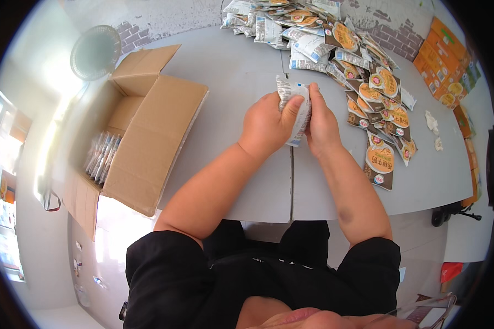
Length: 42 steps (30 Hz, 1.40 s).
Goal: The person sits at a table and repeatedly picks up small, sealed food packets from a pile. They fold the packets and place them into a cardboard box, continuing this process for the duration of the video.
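My left hand (267, 123) grips a white-backed printed packet (300, 117), its thumb pressed along the face. On the packet's other side lies my right hand (323, 121), palm and fingers against its edge. The packet stands nearly upright above the seam of the grey table (238, 185). A heap of similar packets (313, 41) spreads from the back of the table down its right side. Some show white printed backs, others brown fronts with an orange bowl picture. To the left, an open cardboard box (160, 135) holds a row of packets (103, 156) standing on edge.
Crumpled white tissue (432, 122) lies near the table's right edge. Orange printed cartons (444, 61) are stacked beyond it. A pale round basket (95, 52) stands behind the cardboard box. Plastic bottles (99, 282) lie on the floor at the left.
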{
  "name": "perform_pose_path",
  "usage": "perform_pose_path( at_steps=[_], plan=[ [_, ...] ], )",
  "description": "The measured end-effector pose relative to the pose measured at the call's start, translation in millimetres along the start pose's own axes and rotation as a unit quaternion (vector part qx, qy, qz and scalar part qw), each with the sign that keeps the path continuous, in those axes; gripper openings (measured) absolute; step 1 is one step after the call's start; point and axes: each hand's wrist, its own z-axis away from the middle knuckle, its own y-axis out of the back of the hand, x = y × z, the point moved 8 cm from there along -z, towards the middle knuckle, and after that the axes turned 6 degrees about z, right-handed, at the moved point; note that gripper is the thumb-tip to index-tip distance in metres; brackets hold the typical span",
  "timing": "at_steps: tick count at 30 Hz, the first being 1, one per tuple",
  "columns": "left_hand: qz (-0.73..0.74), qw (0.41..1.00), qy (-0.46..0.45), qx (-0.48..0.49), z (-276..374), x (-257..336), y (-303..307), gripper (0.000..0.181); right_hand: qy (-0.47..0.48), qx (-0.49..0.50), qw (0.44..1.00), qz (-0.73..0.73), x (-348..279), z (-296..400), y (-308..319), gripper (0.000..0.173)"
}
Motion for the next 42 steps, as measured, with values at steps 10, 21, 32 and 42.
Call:
perform_pose_path(
  at_steps=[10,21,32,42],
  plan=[
    [-0.088,0.993,-0.076,-0.034,4,16,-2,0.051,0.024,-0.025,0.999,-0.033,-7,-8,7,0.043],
    [0.309,0.946,0.080,0.061,-2,-30,17,0.051,0.017,-0.156,0.954,0.254,0,16,-31,0.053],
    [0.348,0.907,0.237,-0.023,-8,-38,12,0.044,0.147,-0.167,0.910,0.349,-5,23,-33,0.041],
    [0.442,0.845,0.300,0.019,-9,-47,15,0.037,0.142,-0.219,0.859,0.440,0,34,-47,0.041]
  ],
)
